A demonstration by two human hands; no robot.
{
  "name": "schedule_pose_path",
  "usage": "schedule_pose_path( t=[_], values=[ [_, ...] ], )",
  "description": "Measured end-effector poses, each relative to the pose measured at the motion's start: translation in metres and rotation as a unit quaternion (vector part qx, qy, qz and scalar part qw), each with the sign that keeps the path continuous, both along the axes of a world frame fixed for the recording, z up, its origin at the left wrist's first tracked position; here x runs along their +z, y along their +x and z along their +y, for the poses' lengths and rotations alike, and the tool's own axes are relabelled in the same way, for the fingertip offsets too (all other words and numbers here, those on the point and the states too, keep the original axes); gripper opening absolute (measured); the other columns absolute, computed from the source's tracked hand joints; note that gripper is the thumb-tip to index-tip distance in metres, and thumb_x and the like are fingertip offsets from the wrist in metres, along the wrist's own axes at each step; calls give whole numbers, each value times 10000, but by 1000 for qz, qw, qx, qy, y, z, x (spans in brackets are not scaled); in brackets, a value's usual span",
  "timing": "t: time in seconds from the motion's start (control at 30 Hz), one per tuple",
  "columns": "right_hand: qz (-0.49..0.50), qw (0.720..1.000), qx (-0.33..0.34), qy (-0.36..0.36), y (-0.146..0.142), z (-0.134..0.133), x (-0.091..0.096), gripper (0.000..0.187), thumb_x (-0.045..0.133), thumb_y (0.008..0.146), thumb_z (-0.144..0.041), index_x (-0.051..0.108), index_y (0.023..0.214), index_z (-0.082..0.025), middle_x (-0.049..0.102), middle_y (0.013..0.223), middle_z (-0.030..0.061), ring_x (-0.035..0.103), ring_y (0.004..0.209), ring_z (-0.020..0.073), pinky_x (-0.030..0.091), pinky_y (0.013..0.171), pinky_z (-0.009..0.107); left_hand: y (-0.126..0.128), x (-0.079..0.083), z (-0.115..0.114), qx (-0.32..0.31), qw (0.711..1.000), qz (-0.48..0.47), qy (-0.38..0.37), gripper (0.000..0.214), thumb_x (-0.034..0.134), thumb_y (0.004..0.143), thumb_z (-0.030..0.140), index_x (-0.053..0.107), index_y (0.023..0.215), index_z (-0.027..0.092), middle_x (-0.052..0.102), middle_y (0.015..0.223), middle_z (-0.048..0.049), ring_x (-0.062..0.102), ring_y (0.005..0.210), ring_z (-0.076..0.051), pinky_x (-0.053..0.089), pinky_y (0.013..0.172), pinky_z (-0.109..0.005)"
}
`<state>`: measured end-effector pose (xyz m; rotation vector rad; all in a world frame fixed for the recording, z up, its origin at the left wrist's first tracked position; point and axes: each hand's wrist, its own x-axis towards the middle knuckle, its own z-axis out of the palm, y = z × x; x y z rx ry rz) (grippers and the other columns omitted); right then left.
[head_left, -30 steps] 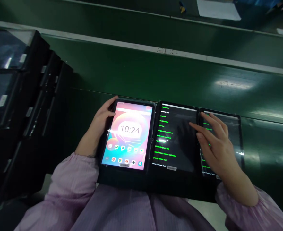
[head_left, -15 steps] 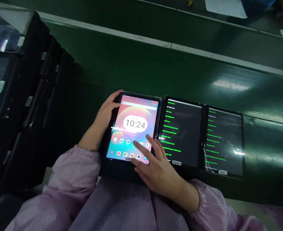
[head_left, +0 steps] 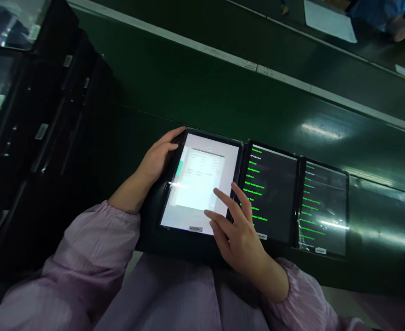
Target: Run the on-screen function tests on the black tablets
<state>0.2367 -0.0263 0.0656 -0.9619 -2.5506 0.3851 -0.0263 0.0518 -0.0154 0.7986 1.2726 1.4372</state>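
In front of me lies a tablet (head_left: 199,184), its bright screen showing a shrunken app page on a pale background. My left hand (head_left: 159,156) grips the tablet's upper left edge, thumb at the bezel and fingers over the top corner. Over the lower right of the screen is my right hand (head_left: 239,225), fingers spread and holding nothing; whether a fingertip touches the glass I cannot tell. Just right of it sits a second tablet (head_left: 274,193) with a dark screen and green test lines. A third tablet (head_left: 326,207) beside that shows a similar list.
Stacks of dark tablets (head_left: 51,101) with small white labels rise at the left. A green work surface (head_left: 202,92) runs beneath, crossed by a pale metal strip (head_left: 188,43). Across the far side lie a white sheet (head_left: 329,20) and part of another person's hand (head_left: 399,27).
The near tablet's screen went from a home screen with clock and icons to a shrunken app page. My right hand moved slightly right across the screen; the view shifted a little.
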Motion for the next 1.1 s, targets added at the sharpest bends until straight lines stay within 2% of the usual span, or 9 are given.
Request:
schedule_pose_path(
  t=[0.1,0.27,0.4,0.63,0.8,0.93,1.1],
  values=[
    [19,1000,4,10,-8,3,1,259,547,1044,-156,772,1171,-170,683,1442,172,428,1575,387,571,1161,627,-2,1,0,-5,1000,9,-8,531,650,705,325,784,1213,252,757,1408,-41,595,1452,-346,348,1314,-541],
    [10,1000,3,10,-16,6,-1,273,547,1043,-157,748,1227,-175,642,1509,162,309,1644,386,550,1188,628,-4,-1,0,-12,1000,5,-1,550,657,706,334,769,1237,239,736,1436,-58,577,1463,-352,316,1325,-558],
    [-14,1000,-10,-5,-19,8,-3,308,557,1043,-183,731,1295,-209,592,1574,146,321,1630,418,510,1202,687,-4,0,0,-18,1000,3,-5,545,663,710,332,763,1237,235,734,1417,-82,568,1464,-370,318,1324,-565],
    [-22,999,-26,-6,-23,10,-7,325,547,1050,-205,724,1320,-175,560,1601,170,306,1627,443,469,1228,716,-3,2,-1,-15,1000,2,-13,560,693,678,294,763,1231,239,738,1398,-99,561,1470,-385,343,1312,-573],
    [7,998,-51,21,-12,10,-9,329,533,1050,-200,688,1340,-192,597,1554,159,359,1611,414,500,1200,699,-4,0,-1,-18,999,47,-15,596,718,662,266,747,1257,261,722,1441,-62,532,1497,-377,314,1323,-593],
    [41,996,-78,34,4,12,-9,350,541,1040,-166,660,1365,-221,628,1511,143,417,1578,378,512,1189,670,-1,2,-2,-18,998,58,-29,598,776,684,282,726,1280,260,709,1461,-71,548,1483,-375,365,1304,-580],
    [47,993,-105,39,25,16,-7,356,555,1032,-167,679,1349,-272,669,1443,116,502,1514,383,530,1156,678,3,5,-2,14,997,61,-53,523,786,716,298,739,1237,276,740,1401,-57,584,1444,-376,415,1280,-586]
  ],
)
